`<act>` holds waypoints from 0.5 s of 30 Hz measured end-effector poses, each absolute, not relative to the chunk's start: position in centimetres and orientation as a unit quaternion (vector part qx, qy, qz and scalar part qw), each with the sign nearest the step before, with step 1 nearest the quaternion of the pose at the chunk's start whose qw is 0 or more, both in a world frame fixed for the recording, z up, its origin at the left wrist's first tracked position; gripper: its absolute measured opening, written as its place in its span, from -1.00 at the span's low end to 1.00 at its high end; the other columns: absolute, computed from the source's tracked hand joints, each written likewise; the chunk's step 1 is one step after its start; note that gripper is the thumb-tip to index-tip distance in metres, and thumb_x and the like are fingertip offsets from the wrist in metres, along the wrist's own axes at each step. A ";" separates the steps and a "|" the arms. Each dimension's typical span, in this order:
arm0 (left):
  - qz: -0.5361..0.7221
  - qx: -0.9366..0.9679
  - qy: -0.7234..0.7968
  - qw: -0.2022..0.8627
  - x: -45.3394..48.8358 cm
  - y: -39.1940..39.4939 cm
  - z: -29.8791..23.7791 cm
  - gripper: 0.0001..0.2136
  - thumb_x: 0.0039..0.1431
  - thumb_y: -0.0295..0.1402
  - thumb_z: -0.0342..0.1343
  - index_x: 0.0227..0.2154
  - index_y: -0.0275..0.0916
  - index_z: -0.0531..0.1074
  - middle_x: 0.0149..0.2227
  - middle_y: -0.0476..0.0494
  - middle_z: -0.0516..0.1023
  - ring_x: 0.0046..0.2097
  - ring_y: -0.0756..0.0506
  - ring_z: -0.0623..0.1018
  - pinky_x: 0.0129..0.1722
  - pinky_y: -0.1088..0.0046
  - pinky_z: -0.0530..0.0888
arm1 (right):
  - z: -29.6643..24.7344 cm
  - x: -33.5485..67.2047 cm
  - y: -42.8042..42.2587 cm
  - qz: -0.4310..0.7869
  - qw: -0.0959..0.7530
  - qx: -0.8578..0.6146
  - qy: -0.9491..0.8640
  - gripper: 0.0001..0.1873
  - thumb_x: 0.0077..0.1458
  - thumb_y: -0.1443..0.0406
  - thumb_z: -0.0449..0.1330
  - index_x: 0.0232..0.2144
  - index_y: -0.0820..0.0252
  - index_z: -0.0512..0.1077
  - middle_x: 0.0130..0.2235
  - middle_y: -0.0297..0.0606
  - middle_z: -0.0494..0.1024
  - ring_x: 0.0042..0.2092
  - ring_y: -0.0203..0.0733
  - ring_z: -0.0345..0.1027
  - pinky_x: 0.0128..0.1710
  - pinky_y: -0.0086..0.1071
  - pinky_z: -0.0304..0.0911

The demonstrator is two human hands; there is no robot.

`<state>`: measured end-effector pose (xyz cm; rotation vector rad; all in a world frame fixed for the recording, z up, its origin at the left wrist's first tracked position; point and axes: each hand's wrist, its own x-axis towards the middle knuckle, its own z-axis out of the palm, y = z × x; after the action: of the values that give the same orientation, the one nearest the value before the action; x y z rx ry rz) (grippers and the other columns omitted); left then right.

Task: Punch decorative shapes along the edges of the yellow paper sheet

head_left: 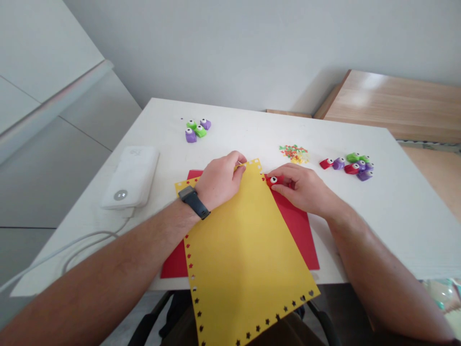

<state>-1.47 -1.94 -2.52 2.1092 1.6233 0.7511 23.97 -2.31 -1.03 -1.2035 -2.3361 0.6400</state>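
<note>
A yellow paper sheet (245, 250) lies tilted over a red sheet (298, 230) and hangs past the table's front edge. Star, heart and other small shapes are punched along its borders. My left hand (225, 178), with a dark watch on the wrist, grips the yellow sheet near its far edge, thumb and fingers pinched. At the sheet's upper right edge, my right hand (298, 185) is closed around a small red craft punch (274, 180) with an eye on it. The punch sits against the paper's edge; its slot is hidden.
Green and purple punches (196, 129) stand at the back left. More punches (351, 166) in red, purple and green stand at the right. Coloured paper cut-outs (295, 153) lie in a pile. A white power bank (133, 175) with a cable is at the left.
</note>
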 end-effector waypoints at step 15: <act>0.260 0.753 0.574 0.190 -1.4 -1.9 -2.5 -0.82 0.40 -0.35 0.07 -0.04 -0.16 0.52 -0.04 -0.17 0.72 0.00 -0.24 0.68 0.02 0.20 0.54 | -0.9 23.7 -2.5 0.224 0.210 -0.454 -0.836 -0.68 0.21 0.40 0.31 0.00 0.08 0.64 -0.15 -0.22 0.63 -0.29 -0.21 0.46 -0.19 -0.27 0.37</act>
<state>-1.44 -1.92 -2.52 2.1152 1.6142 0.7304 23.70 -2.49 -0.85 -1.2622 -2.3251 0.6235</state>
